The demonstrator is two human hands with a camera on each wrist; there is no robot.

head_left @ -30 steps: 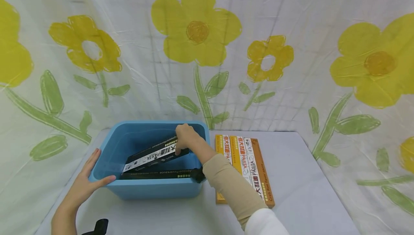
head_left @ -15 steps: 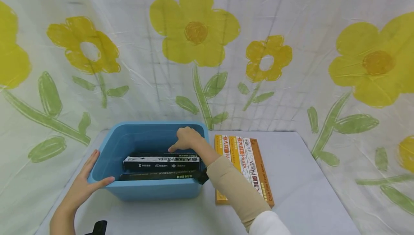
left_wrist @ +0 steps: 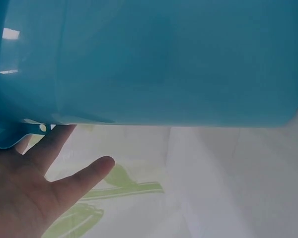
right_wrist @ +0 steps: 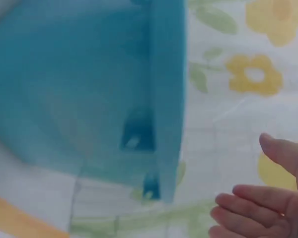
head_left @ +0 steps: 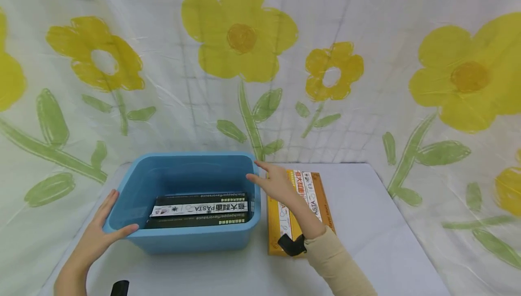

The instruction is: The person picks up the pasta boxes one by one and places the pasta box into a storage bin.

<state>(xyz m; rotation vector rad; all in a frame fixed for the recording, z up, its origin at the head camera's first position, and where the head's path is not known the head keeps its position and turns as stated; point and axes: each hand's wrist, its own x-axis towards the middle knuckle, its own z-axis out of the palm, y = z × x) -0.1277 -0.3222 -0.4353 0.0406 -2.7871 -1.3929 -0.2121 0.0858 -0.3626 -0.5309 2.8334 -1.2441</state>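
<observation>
A blue plastic bin (head_left: 191, 241) stands on the table, holding several black pasta boxes (head_left: 203, 208) that lie side by side along its front. My left hand (head_left: 92, 237) rests at the bin's left rim with fingers and thumb spread. In the left wrist view the left hand (left_wrist: 44, 183) lies beside the blue wall with its thumb free of it. At the opposite end, my right hand (head_left: 277, 185) is just beside the right rim, fingers extended and holding nothing. The right wrist view has this hand (right_wrist: 258, 208) empty past the bin's rim (right_wrist: 169, 99).
Right of the bin, yellow and orange pasta boxes (head_left: 274, 237) lie flat on the white table (head_left: 366, 223), partly covered by my right forearm. A white curtain (head_left: 163, 119) with yellow flowers hangs close behind the table.
The right hand has let go of a black pasta box, which dropped from a slant to lie level in the bin. That hand then moved right, out past the rim. The left hand stays at the rim.
</observation>
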